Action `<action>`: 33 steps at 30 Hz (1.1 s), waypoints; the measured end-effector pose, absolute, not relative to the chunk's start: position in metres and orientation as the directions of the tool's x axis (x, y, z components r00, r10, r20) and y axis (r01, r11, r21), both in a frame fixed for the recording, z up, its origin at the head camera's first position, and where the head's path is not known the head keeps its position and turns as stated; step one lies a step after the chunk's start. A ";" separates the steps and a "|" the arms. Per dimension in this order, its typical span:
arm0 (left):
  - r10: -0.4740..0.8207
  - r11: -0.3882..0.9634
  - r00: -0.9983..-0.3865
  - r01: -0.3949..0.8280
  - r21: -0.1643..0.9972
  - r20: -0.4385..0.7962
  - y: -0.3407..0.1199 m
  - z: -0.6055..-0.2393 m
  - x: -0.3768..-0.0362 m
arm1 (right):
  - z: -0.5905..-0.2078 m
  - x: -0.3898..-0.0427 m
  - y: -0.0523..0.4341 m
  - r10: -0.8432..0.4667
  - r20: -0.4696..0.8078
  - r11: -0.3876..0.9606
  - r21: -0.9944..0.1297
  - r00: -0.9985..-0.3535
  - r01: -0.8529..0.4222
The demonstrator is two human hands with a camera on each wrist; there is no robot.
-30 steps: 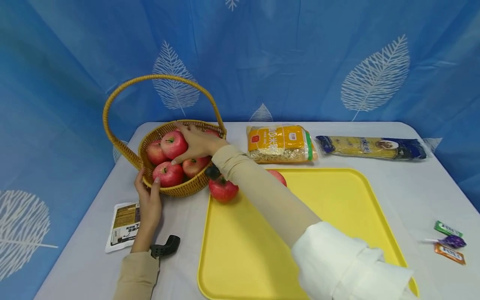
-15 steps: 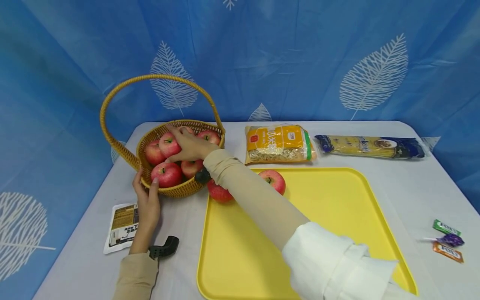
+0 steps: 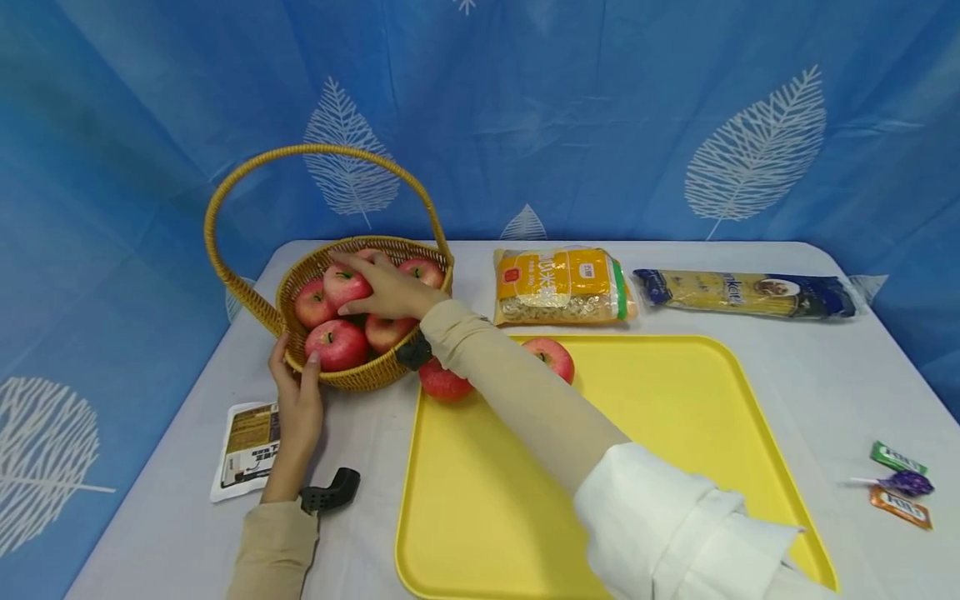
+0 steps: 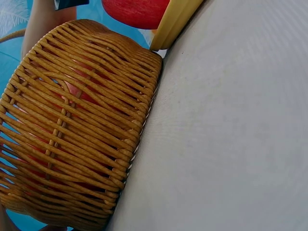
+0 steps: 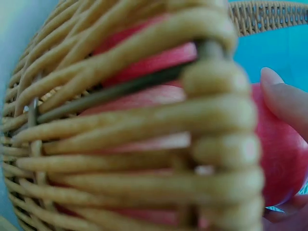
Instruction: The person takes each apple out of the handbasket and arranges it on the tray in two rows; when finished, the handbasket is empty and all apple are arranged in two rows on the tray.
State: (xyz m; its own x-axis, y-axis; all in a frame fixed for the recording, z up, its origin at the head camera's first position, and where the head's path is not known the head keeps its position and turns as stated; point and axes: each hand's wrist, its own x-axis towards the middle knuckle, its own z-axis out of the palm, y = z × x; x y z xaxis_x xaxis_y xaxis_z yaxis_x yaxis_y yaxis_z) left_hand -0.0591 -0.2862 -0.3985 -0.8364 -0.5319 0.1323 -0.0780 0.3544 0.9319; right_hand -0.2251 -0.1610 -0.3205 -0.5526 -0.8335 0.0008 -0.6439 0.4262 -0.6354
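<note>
A blue leaf-print curtain (image 3: 600, 125) hangs behind a grey-clothed table (image 3: 825, 367).

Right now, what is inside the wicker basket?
The wicker basket holds at least five red apples. The right hand grips one apple. Anything under them is covered.
</note>
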 end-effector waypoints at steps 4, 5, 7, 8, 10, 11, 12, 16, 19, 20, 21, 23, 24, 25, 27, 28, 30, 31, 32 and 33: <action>-0.536 0.358 -0.834 -0.086 0.930 0.129 -0.287 -0.399 -0.058 | -0.323 -0.224 -0.159 -0.831 0.034 0.397 -0.664 -0.555 -0.634; -0.537 0.359 -0.834 -0.088 0.929 0.128 -0.287 -0.399 -0.058 | -0.324 -0.223 -0.159 -0.830 0.041 0.393 -0.666 -0.557 -0.635; -0.537 0.357 -0.834 -0.091 0.930 0.125 -0.287 -0.398 -0.057 | -0.324 -0.222 -0.158 -0.827 0.053 0.385 -0.672 -0.560 -0.633; -0.536 0.355 -0.835 -0.088 0.931 0.126 -0.287 -0.398 -0.057 | -0.324 -0.221 -0.158 -0.826 0.062 0.380 -0.674 -0.561 -0.634; -0.536 0.353 -0.835 -0.085 0.932 0.127 -0.287 -0.398 -0.057 | -0.323 -0.220 -0.158 -0.823 0.075 0.373 -0.676 -0.562 -0.635; -0.535 0.352 -0.835 -0.085 0.932 0.126 -0.287 -0.398 -0.057 | -0.323 -0.219 -0.158 -0.823 0.079 0.370 -0.678 -0.563 -0.636; -0.536 0.352 -0.835 -0.087 0.932 0.124 -0.287 -0.397 -0.057 | -0.323 -0.219 -0.157 -0.822 0.080 0.369 -0.679 -0.564 -0.634; -0.541 0.356 -0.833 -0.097 0.929 0.120 -0.288 -0.397 -0.057 | -0.323 -0.217 -0.156 -0.821 0.083 0.363 -0.688 -0.565 -0.628; -0.545 0.356 -0.830 -0.102 0.929 0.118 -0.288 -0.397 -0.057 | -0.323 -0.216 -0.154 -0.810 0.082 0.357 -0.717 -0.580 -0.599; -0.545 0.354 -0.830 -0.102 0.930 0.116 -0.288 -0.397 -0.056 | -0.322 -0.215 -0.153 -0.806 0.084 0.352 -0.728 -0.586 -0.588; -0.545 0.352 -0.830 -0.100 0.931 0.117 -0.287 -0.397 -0.056 | -0.322 -0.215 -0.152 -0.802 0.088 0.346 -0.737 -0.590 -0.580; -0.543 0.352 -0.831 -0.096 0.931 0.120 -0.287 -0.397 -0.056 | -0.321 -0.214 -0.150 -0.797 0.099 0.333 -0.750 -0.595 -0.571; -0.540 0.350 -0.833 -0.091 0.932 0.121 -0.287 -0.397 -0.056 | -0.321 -0.214 -0.148 -0.799 0.110 0.321 -0.754 -0.591 -0.574; -0.537 0.348 -0.834 -0.086 0.934 0.124 -0.286 -0.397 -0.056 | -0.320 -0.213 -0.146 -0.802 0.121 0.310 -0.752 -0.585 -0.581; -0.533 0.350 -0.836 -0.080 0.933 0.128 -0.286 -0.397 -0.056 | -0.318 -0.213 -0.143 -0.810 0.141 0.287 -0.750 -0.569 -0.595; -0.533 0.353 -0.836 -0.081 0.932 0.130 -0.286 -0.397 -0.057 | -0.317 -0.213 -0.141 -0.814 0.148 0.276 -0.752 -0.561 -0.599; -0.533 0.354 -0.836 -0.080 0.932 0.130 -0.285 -0.397 -0.058 | -0.315 -0.213 -0.138 -0.822 0.159 0.257 -0.752 -0.546 -0.606; -0.532 0.355 -0.837 -0.081 0.931 0.130 -0.286 -0.398 -0.059 | -0.314 -0.213 -0.136 -0.825 0.155 0.258 -0.752 -0.544 -0.606; -0.533 0.356 -0.836 -0.083 0.931 0.129 -0.286 -0.398 -0.059 | -0.314 -0.213 -0.135 -0.827 0.150 0.259 -0.754 -0.541 -0.604; -0.534 0.356 -0.836 -0.084 0.931 0.129 -0.285 -0.398 -0.060 | -0.314 -0.213 -0.133 -0.830 0.145 0.261 -0.752 -0.538 -0.605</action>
State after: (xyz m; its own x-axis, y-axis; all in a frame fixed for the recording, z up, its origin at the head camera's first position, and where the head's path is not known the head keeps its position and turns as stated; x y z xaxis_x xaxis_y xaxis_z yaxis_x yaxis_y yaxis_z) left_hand -0.0596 -0.2854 -0.3983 -0.8357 -0.5338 0.1288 -0.0840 0.3561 0.9307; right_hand -0.2133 -0.1329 -0.3135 -0.5384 -0.8301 0.1455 -0.6053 0.2608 -0.7520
